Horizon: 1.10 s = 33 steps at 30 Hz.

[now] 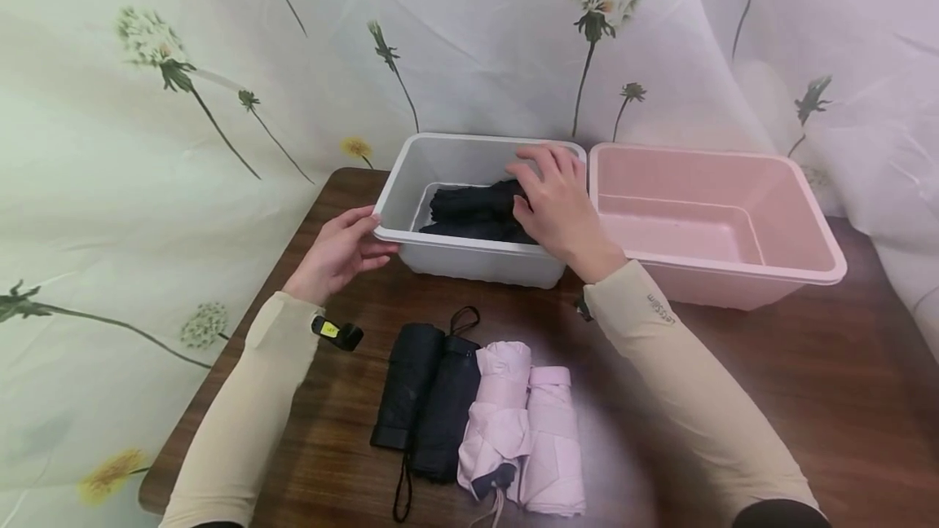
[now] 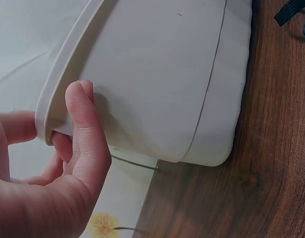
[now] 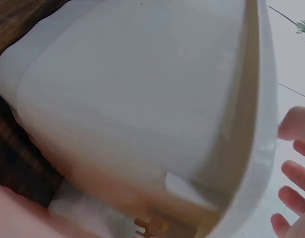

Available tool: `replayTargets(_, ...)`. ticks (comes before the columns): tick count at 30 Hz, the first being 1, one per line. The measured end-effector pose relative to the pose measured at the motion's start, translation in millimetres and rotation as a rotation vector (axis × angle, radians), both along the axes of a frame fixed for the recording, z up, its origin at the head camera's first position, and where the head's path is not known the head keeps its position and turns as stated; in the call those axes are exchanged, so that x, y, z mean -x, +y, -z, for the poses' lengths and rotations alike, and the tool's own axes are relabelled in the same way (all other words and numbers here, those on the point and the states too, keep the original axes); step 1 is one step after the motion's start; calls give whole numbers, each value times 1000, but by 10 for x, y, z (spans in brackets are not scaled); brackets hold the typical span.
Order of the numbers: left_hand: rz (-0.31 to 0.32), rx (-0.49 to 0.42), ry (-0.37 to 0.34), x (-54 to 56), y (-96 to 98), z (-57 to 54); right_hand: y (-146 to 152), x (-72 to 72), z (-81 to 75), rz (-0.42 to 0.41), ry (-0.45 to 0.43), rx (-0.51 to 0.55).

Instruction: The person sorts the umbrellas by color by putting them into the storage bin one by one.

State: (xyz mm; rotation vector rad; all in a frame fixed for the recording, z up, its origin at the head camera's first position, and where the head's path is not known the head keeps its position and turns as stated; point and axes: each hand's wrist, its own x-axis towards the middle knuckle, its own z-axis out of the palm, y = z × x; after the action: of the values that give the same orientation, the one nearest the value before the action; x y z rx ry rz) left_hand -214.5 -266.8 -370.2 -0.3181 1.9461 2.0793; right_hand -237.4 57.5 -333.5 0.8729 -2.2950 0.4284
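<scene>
On a dark wood-grain table [image 1: 308, 463], nearer the person than either hand and between the two beige sleeves [image 1: 235, 406], two folded black umbrellas [image 1: 449, 414] lie on the left hand's side. Two folded pink umbrellas [image 1: 553, 455] lie beside them, toward the right hand's side. Beyond these, the left hand [image 1: 341, 251] pinches the rim of a white bin [image 1: 477, 261] at its near left corner. The right hand [image 1: 555, 202] is over the bin's right end, fingers apart and lightly bent, gripping nothing; whether it touches the contents, I cannot tell. Below and left of that hand, inside the bin, lie black fabric bundles [image 1: 469, 202], partly hidden by it. Just right of the right hand stands a pink bin [image 1: 734, 290]. Behind both hands hangs a pale dandelion-print cloth [image 1: 477, 39].
</scene>
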Motion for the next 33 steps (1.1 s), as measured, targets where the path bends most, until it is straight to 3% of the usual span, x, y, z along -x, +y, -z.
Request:
replayTargets(3, 5, 5, 0, 3, 7, -5, 75, -12, 1, -12, -25, 32)
replayTargets(11, 0, 20, 3, 35, 20, 12, 249, -97, -103, -68, 5, 143)
replayTargets(21, 0, -31, -13, 38, 17, -4, 482, -377, -272, -75, -79, 314)
replayTargets(33, -5, -45, -17, 35, 15, -6, 706, -736, -367, -17, -137, 485)
